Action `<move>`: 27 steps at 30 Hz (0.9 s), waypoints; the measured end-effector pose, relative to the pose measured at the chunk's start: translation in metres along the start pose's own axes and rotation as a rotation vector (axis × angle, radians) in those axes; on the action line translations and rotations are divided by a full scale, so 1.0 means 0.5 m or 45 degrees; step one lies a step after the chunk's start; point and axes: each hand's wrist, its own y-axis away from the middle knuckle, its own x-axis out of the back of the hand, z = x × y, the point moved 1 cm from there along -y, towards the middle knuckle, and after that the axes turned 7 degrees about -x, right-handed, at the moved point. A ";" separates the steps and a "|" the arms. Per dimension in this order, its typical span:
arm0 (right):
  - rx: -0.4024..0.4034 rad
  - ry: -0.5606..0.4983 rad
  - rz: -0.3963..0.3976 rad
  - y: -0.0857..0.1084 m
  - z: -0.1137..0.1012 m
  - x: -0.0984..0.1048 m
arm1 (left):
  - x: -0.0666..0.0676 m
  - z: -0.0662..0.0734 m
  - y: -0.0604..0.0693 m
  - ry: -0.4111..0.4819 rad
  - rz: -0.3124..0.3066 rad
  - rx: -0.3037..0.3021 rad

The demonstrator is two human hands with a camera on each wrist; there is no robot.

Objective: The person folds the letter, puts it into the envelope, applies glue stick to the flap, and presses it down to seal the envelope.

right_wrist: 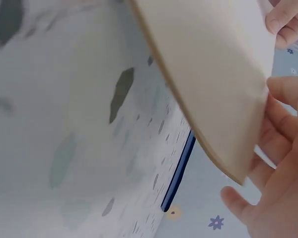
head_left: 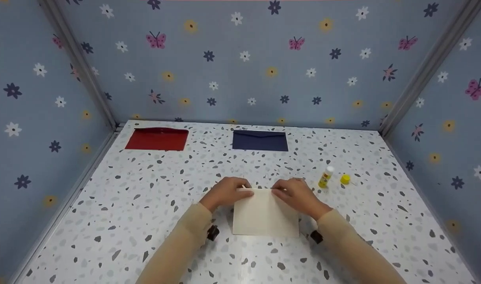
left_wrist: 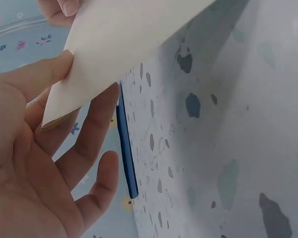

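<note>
A cream envelope is tilted up off the table between both hands, its upper edge away from the body. My left hand pinches that edge toward its left corner, thumb on the near face and fingers behind. Toward the right corner, my right hand pinches the same edge in a like way. In the left wrist view, the other fingers of the left hand spread loosely below the paper. The right wrist view shows layered side edges on the envelope; its far face is hidden.
Right of the hands, an uncapped glue stick stands beside its yellow cap. Farther back lie a red envelope at left and a navy envelope near the middle. Patterned panels enclose the speckled table.
</note>
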 end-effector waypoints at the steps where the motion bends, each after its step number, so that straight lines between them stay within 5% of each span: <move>1: 0.038 -0.007 0.006 0.000 -0.003 0.000 | 0.001 0.005 0.003 -0.025 0.000 -0.011; 7: 0.251 -0.154 0.023 0.006 -0.017 -0.003 | -0.002 0.043 0.012 -0.204 -0.015 -0.120; 12: 0.428 -0.220 0.006 0.017 -0.041 0.011 | -0.004 0.065 0.008 -0.283 -0.069 -0.366; 17: 0.514 -0.121 0.027 0.037 -0.041 0.032 | 0.003 0.067 0.013 -0.221 -0.116 -0.578; 21: 0.535 -0.076 0.089 0.052 -0.026 0.044 | 0.012 0.059 0.024 -0.146 -0.116 -0.605; 27: 0.459 -0.082 0.051 0.069 0.015 0.065 | 0.030 0.037 0.043 -0.077 -0.159 -0.576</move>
